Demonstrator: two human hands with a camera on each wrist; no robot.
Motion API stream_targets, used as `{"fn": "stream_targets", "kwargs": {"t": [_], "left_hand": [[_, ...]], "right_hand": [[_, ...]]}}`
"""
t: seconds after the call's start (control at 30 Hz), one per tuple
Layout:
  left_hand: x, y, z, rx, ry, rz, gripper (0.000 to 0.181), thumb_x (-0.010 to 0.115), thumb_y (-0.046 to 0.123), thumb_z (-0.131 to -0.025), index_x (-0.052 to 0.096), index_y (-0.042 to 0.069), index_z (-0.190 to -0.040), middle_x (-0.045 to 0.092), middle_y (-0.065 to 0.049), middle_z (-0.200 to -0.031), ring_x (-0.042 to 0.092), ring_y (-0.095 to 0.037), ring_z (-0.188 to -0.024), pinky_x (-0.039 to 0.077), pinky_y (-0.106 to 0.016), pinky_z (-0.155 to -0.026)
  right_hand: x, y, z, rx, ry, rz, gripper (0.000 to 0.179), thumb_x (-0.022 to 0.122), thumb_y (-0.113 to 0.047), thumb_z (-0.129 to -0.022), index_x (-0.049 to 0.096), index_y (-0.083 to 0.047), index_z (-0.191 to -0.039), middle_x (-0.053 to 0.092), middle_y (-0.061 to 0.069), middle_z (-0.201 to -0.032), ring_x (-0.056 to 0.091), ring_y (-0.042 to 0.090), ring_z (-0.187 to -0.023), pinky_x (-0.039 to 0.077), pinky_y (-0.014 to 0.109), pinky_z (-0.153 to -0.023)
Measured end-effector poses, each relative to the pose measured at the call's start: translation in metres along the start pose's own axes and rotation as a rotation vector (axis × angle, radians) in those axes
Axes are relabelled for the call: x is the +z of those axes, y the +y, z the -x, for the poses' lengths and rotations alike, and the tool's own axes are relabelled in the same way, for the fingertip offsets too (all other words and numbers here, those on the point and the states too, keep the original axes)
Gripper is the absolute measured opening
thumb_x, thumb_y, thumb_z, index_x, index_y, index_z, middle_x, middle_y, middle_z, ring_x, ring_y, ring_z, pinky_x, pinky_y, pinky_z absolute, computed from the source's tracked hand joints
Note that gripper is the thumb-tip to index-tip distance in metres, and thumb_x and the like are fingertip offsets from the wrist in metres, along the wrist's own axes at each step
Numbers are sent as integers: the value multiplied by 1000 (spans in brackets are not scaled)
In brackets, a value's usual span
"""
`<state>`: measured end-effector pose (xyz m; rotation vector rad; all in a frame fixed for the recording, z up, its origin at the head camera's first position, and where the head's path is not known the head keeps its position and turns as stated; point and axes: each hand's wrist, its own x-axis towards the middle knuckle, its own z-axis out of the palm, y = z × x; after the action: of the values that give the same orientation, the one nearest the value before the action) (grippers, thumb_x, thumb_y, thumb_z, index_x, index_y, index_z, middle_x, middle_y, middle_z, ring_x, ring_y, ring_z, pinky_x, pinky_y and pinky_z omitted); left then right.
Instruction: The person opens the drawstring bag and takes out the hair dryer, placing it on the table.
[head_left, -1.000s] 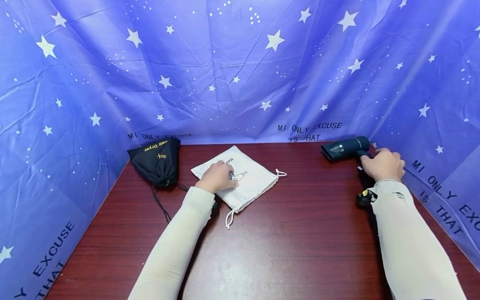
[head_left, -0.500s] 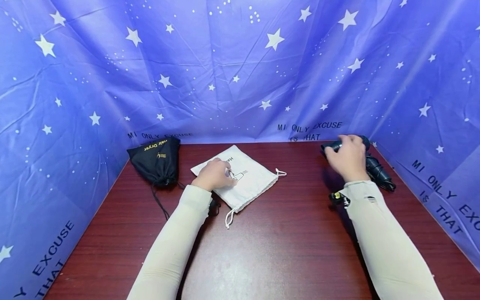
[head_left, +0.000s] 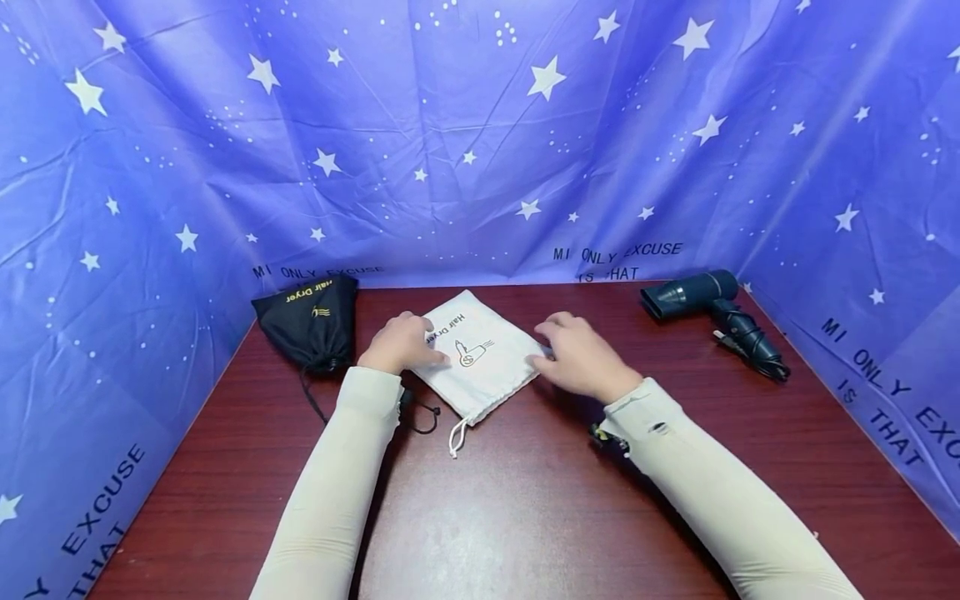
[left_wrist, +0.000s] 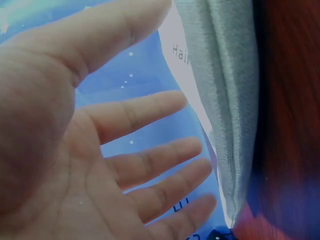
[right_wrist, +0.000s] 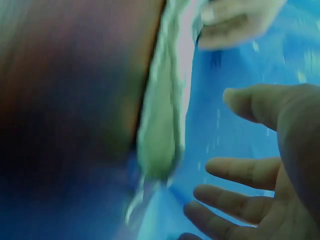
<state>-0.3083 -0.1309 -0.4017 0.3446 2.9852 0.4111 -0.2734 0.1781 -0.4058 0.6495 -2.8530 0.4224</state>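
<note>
A white drawstring bag [head_left: 491, 367] printed "Hair Dryer" lies flat near the middle of the table. My left hand [head_left: 405, 342] is over its left edge, fingers spread, holding nothing; the left wrist view shows the palm and straight fingers beside the bag's seam [left_wrist: 227, 115]. At the bag's right corner hovers my right hand [head_left: 585, 354], its fingers apart and relaxed. In the right wrist view those fingers [right_wrist: 242, 172] are clear of the bag [right_wrist: 162, 130]. A dark hair dryer [head_left: 690, 296] with a bundled cord [head_left: 753, 346] lies at the back right.
A black drawstring pouch [head_left: 311, 325] with yellow lettering lies at the back left, its cord trailing forward. Blue star-printed curtains [head_left: 450, 142] stand along the back and sides of the dark red wooden table [head_left: 480, 508].
My right hand has left the hair dryer and come left to the white bag. My left hand has drawn slightly left. The dryer and bag lie where they were.
</note>
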Motion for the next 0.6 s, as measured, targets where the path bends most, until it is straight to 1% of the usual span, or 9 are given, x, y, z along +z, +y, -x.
{"fn": "stream_targets", "kwargs": {"t": [0.1,0.17,0.3,0.43,0.53,0.6], "left_hand": [[1,0,0,2,-20,-27,57,86,54,-77,73,10,-110,63,-16,-117,59,-36,-111,51,-53,-91],[3,1,0,3,-26,-40,54,86,54,-76,72,11,-104,62,-15,-114,58,-34,-108,51,-51,-88],[6,2,0,17,-32,-30,54,87,52,-77,72,11,-108,62,-15,-115,58,-32,-108,51,-49,-90],[7,2,0,29,-41,-27,59,87,52,-77,72,10,-116,63,-17,-120,59,-34,-112,51,-50,-94],[6,2,1,26,-39,-40,61,86,53,-78,72,11,-119,62,-17,-121,59,-35,-113,51,-53,-94],[5,3,1,18,-37,-46,59,86,54,-78,72,12,-117,62,-16,-119,59,-35,-111,51,-54,-92]], "right_hand": [[10,-21,-1,-48,-13,45,66,72,-52,-91,66,-2,-134,60,17,-135,58,39,-118,50,56,-97],[15,-30,-3,-69,-17,71,68,71,-56,-90,66,-4,-133,60,17,-136,57,39,-118,51,56,-94],[24,-41,-5,-73,-45,95,68,70,-62,-89,67,-10,-133,59,16,-140,57,40,-120,53,56,-91],[28,-42,-7,-51,-74,92,67,71,-62,-88,66,-14,-134,59,15,-139,57,40,-119,54,55,-87],[31,-40,-7,-52,-91,96,65,72,-63,-87,67,-15,-131,59,16,-137,58,40,-117,53,56,-90],[33,-38,-7,-56,-99,102,63,72,-62,-86,69,-15,-128,60,17,-136,58,40,-117,52,56,-92]]}}
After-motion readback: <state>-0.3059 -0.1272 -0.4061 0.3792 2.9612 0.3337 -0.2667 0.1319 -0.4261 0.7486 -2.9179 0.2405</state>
